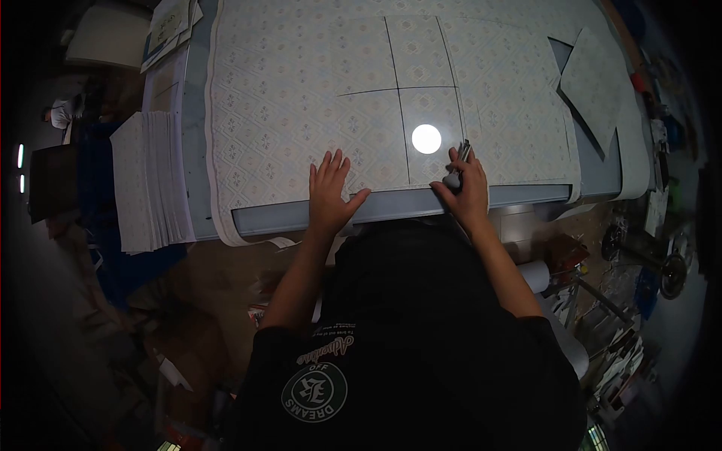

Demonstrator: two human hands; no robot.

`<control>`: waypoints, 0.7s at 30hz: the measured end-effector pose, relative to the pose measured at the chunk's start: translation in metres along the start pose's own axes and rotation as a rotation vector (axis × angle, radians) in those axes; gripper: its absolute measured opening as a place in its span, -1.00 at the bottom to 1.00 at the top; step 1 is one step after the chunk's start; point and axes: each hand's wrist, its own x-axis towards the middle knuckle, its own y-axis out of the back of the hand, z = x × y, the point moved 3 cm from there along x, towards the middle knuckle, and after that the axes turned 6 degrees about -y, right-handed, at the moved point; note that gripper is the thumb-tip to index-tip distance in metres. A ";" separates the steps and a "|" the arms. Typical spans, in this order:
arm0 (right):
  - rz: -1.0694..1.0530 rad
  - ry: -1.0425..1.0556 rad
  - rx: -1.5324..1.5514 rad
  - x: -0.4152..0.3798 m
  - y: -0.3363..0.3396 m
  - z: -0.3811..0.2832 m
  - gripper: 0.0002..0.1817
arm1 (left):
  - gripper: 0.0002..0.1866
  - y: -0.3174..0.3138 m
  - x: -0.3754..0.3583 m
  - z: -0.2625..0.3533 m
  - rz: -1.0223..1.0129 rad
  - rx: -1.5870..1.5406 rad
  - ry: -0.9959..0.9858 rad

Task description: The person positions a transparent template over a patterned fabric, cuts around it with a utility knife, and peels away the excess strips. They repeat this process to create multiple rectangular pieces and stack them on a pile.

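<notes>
A large patterned sheet (301,113) lies flat over the table, with dark straight lines crossing it near its middle. My left hand (329,192) rests on the sheet near its front edge, fingers spread and holding nothing. To the right, my right hand (469,188) is closed round a small grey metal tool (453,179) at the same edge; its exact kind is unclear. A round white light spot (426,139) shows on the sheet just left of that tool. The lines run between and beyond my two hands.
A stack of folded patterned sheets (153,180) stands at the table's left end. Papers (169,30) lie at the back left. A loose cut piece (590,90) lies at the right. Behind the far left, a person (60,114) is visible. A round metal object (673,272) stands at right.
</notes>
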 end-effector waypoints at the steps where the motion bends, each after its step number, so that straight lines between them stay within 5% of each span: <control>1: -0.001 0.002 0.009 0.000 0.000 0.000 -0.38 | -0.20 0.000 0.000 0.000 0.005 -0.003 -0.001; 21: -0.036 -0.025 0.001 0.000 -0.001 0.001 -0.39 | -0.20 0.000 -0.001 0.000 0.003 0.012 0.002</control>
